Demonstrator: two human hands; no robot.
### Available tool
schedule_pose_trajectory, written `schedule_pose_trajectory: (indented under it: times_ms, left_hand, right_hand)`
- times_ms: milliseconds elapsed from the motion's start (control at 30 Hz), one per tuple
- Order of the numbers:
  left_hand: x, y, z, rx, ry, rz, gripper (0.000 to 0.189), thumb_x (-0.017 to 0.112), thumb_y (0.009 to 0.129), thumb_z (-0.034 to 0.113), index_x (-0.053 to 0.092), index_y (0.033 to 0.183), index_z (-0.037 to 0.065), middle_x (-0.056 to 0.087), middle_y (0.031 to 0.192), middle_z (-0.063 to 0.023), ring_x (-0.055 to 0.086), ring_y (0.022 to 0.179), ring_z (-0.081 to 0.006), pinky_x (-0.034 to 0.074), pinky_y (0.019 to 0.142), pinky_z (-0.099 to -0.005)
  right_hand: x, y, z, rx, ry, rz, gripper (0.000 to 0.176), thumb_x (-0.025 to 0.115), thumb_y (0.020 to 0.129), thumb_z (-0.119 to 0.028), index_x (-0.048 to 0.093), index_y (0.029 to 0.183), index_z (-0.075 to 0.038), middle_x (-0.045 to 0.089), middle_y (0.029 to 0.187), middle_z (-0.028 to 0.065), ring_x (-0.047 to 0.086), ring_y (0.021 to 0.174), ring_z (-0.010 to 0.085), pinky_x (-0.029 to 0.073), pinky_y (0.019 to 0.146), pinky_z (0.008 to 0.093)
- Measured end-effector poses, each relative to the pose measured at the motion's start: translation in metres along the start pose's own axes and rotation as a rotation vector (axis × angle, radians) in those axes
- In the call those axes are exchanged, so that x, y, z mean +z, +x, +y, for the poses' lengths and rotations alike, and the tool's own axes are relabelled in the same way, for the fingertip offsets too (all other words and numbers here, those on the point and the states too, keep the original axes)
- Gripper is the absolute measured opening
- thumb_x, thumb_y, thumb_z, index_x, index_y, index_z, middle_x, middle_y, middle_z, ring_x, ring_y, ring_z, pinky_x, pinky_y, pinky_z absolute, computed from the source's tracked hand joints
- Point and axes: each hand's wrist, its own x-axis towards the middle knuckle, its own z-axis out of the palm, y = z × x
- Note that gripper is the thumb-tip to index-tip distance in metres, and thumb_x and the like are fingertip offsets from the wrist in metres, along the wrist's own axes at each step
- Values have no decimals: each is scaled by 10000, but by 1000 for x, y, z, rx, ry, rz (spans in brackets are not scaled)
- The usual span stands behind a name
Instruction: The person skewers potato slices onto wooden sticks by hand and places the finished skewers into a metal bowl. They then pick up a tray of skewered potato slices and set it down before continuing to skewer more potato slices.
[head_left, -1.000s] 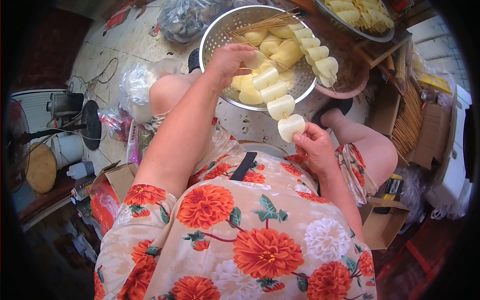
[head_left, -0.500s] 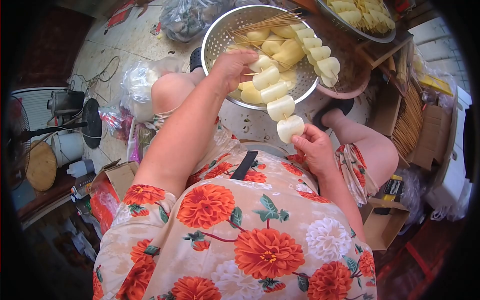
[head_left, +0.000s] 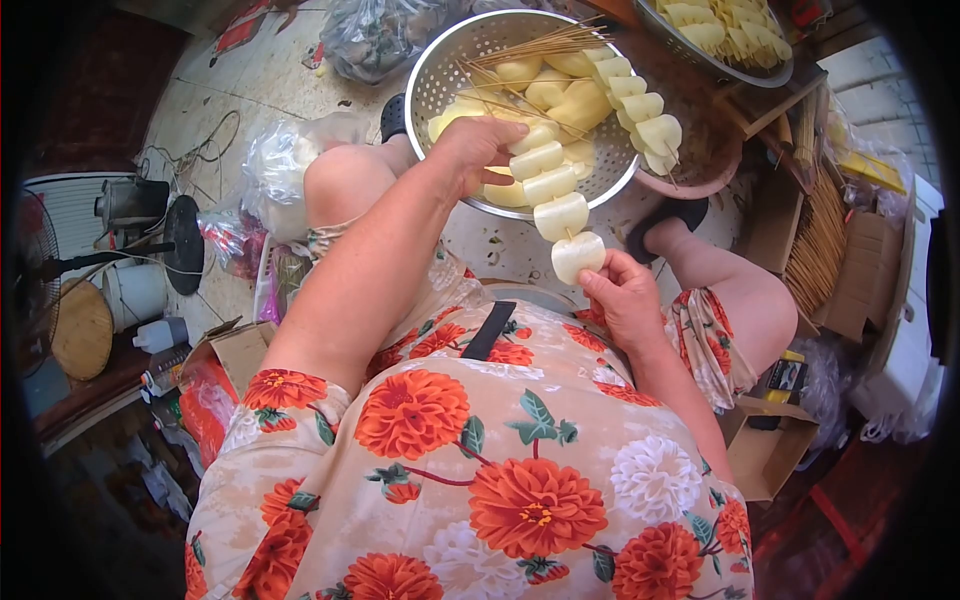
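My left hand (head_left: 482,152) is at the upper end of a skewer of potato slices (head_left: 557,217), its fingertips closed on the top slice. Thumb and fingers of my right hand (head_left: 624,292) pinch the lowest slice. Several pale, thin slices are spaced along the stick, which slants over the rim of a metal colander (head_left: 424,92). Inside the colander lie peeled potatoes (head_left: 588,106) and a bundle of bare bamboo sticks (head_left: 540,44). Other finished-looking skewers of slices (head_left: 640,105) rest across the colander's right side.
A second bowl of skewered slices (head_left: 725,30) stands at the upper right, above a reddish basin (head_left: 715,175). Many bamboo sticks (head_left: 815,250) fill a box at the right. Plastic bags (head_left: 280,165) and a fan (head_left: 182,245) are at the left.
The left hand has shifted slightly down and its lower fingers have spread a little. The right hand and the lowest slice have moved slightly up and left.
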Motion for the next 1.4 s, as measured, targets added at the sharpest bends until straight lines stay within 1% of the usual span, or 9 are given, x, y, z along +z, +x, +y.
schedule_pose_trajectory:
  times_ms: [267,333,367,433,800,900,1067,1167,1400]
  left_hand:
    - [5,3,-8,65,-112,-31,298,606,864,184,540,1116,39,614,1020,-113,593,948,-234,514,776,-391]
    - [16,-6,-15,126,-57,65,334,594,873,193,516,1168,56,614,1053,-100,609,943,-226,534,747,-364]
    - [20,-11,-18,129,-66,61,334,594,873,193,516,1168,56,614,1053,-100,609,943,-226,534,747,-364]
    - [30,-28,-21,36,-207,-156,353,582,884,206,500,1199,70,612,1086,-98,625,948,-232,541,759,-379]
    - [40,-38,-37,85,-224,-201,321,550,902,202,495,1194,82,624,1075,-93,656,884,-222,562,709,-387]
    - [40,-42,-35,31,-239,-233,406,587,881,183,451,1257,110,601,1157,-75,629,994,-218,542,795,-385]
    - [42,-44,-39,132,-174,-208,485,613,821,24,425,1265,75,594,1155,-90,624,996,-212,554,777,-367]
    - [42,-47,-39,147,-170,-206,491,604,816,2,415,1264,66,596,1143,-91,625,990,-211,557,768,-367]
    - [41,-43,-39,190,-208,-221,483,615,816,36,414,1255,56,598,1124,-101,630,971,-214,558,746,-359]
  right_hand:
    - [2,4,-4,16,29,32,155,629,828,-93,612,966,-26,548,681,-33,443,537,28,354,462,178]
    - [3,5,-5,10,54,46,154,631,825,-92,612,962,-26,541,671,-33,439,534,31,351,465,179]
    - [3,7,-3,-7,63,56,156,633,825,-94,612,964,-26,545,675,-30,441,540,32,353,475,180]
    - [1,10,-1,-26,57,64,159,636,825,-96,612,966,-26,549,679,-28,444,545,33,356,484,181]
    - [5,9,0,-2,7,65,182,648,832,-92,608,995,-23,572,712,-12,466,554,37,374,495,178]
    - [7,8,1,-22,35,61,181,646,834,-86,608,1001,-26,572,710,-11,466,550,35,369,488,173]
    - [10,9,0,-32,15,72,176,647,835,-81,609,999,-28,572,699,-14,463,548,31,364,487,167]
    - [11,8,1,-38,-14,80,172,649,836,-80,609,996,-29,571,696,-18,461,547,29,360,482,166]
    - [9,10,-5,-68,-11,89,163,650,838,-81,604,984,-27,558,692,-20,459,549,31,368,480,174]
